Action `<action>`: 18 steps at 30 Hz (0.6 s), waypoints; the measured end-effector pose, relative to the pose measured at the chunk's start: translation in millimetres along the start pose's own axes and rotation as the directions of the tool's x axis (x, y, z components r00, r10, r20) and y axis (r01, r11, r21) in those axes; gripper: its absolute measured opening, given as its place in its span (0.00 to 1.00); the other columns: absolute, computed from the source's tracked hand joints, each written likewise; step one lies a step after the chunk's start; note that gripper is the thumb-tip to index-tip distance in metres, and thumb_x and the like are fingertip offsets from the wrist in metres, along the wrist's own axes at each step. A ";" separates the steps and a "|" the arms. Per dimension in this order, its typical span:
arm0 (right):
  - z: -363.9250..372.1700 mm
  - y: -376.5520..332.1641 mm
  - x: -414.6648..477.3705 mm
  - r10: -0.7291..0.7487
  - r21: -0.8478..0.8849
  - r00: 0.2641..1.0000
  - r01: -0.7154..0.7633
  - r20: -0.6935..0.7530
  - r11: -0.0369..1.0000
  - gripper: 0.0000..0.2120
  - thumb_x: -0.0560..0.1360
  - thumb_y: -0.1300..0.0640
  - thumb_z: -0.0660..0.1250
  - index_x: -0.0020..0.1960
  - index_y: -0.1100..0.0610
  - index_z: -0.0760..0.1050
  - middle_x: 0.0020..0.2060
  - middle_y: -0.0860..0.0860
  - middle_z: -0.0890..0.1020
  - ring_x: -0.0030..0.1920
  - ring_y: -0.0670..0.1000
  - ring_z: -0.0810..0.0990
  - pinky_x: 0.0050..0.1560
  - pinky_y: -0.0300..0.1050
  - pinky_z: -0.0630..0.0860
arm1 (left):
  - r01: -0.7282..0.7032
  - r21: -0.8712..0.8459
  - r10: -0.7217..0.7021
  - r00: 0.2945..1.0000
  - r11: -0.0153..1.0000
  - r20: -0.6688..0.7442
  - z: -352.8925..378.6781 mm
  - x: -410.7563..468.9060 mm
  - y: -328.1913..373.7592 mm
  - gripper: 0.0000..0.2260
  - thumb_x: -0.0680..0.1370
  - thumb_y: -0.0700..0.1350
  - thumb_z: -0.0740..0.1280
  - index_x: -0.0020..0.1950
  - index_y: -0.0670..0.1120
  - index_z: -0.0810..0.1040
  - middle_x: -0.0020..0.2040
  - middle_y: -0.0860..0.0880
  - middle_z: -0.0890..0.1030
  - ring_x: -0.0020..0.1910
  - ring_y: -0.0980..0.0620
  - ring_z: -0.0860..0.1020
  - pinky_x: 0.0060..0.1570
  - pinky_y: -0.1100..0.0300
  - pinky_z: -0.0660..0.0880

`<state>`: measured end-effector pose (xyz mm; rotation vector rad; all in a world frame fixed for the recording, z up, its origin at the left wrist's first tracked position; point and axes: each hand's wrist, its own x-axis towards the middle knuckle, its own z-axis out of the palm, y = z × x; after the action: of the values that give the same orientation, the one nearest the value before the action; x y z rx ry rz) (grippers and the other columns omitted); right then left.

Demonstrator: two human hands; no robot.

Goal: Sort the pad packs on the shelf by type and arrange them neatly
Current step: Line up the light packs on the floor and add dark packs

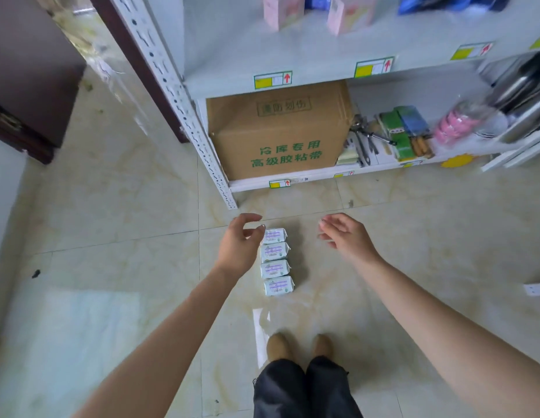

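Note:
Several white pad packs (276, 260) with purple and green print lie in a straight row on the tiled floor, in front of the white shelf (262, 86). My left hand (240, 245) hovers just left of the row's far end, fingers loosely curved, fingertips close to the farthest pack (276, 235); it holds nothing. My right hand (344, 235) is open to the right of the row, apart from the packs, fingers relaxed and pointing left. Pink packs (282, 10) and blue packs (443, 3) stand on the upper shelf board.
A brown cardboard box (277, 134) fills the left of the bottom shelf; tools, green and blue packets (404, 131) and pink items (452, 125) lie to its right. A dark wooden cabinet (30, 76) stands at the left. My shoes (298, 346) are below the row.

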<state>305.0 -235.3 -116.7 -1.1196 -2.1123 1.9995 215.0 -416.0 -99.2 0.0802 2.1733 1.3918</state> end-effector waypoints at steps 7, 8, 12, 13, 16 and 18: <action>-26.3 -78.6 -36.3 -0.115 0.019 0.993 0.116 -0.022 0.993 0.04 0.76 0.57 0.65 0.42 0.50 0.73 0.44 0.48 0.80 0.39 0.47 0.81 0.39 0.35 0.71 | -0.155 0.002 0.155 0.988 0.988 -0.001 -7.1 -22.0 92.3 0.05 0.78 0.42 0.63 0.53 0.47 0.74 0.45 0.48 0.78 0.38 0.50 0.74 0.40 0.60 0.71; -32.2 -87.8 -40.2 -0.134 0.013 0.991 0.134 -0.028 0.991 0.03 0.76 0.56 0.65 0.43 0.51 0.74 0.44 0.48 0.80 0.39 0.48 0.81 0.39 0.35 0.71 | -0.185 0.006 0.185 0.983 0.983 0.003 -5.3 -24.3 104.2 0.05 0.77 0.42 0.64 0.52 0.48 0.74 0.49 0.47 0.78 0.39 0.50 0.75 0.39 0.59 0.72; -62.0 -116.8 -49.6 -0.209 -0.015 0.977 0.209 -0.048 0.978 0.01 0.76 0.55 0.65 0.46 0.52 0.74 0.45 0.49 0.81 0.41 0.48 0.80 0.39 0.35 0.71 | -0.292 0.010 0.292 0.956 0.956 0.036 8.8 -30.3 149.4 0.04 0.78 0.42 0.63 0.50 0.50 0.73 0.52 0.43 0.78 0.44 0.49 0.76 0.43 0.60 0.77; -69.6 -122.0 -50.6 -0.221 -0.011 0.974 0.221 -0.057 0.975 0.01 0.76 0.55 0.64 0.47 0.52 0.74 0.45 0.50 0.80 0.41 0.48 0.80 0.39 0.35 0.71 | -0.308 0.011 0.307 0.950 0.951 0.049 13.4 -31.0 158.8 0.04 0.78 0.42 0.63 0.50 0.51 0.73 0.50 0.44 0.78 0.43 0.48 0.76 0.36 0.66 0.75; -96.5 -139.6 -52.3 -0.255 0.016 0.963 0.257 -0.093 0.966 0.02 0.76 0.56 0.64 0.47 0.54 0.74 0.45 0.50 0.80 0.40 0.47 0.80 0.39 0.35 0.71 | -0.345 0.016 0.343 0.935 0.938 0.086 30.8 -31.4 189.2 0.04 0.78 0.43 0.63 0.52 0.51 0.73 0.46 0.45 0.78 0.39 0.48 0.75 0.31 0.67 0.72; -120.8 -150.2 -51.5 -0.278 0.035 0.954 0.283 -0.114 0.958 0.02 0.76 0.56 0.64 0.44 0.52 0.74 0.43 0.48 0.81 0.39 0.45 0.80 0.39 0.36 0.72 | -0.368 0.022 0.364 0.926 0.930 0.099 48.0 -31.3 211.5 0.05 0.78 0.44 0.63 0.53 0.50 0.74 0.47 0.46 0.79 0.41 0.49 0.76 0.38 0.61 0.74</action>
<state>330.2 -145.1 59.4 -0.8420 -2.0225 1.8105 214.1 -289.5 79.7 0.5833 2.1824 1.5065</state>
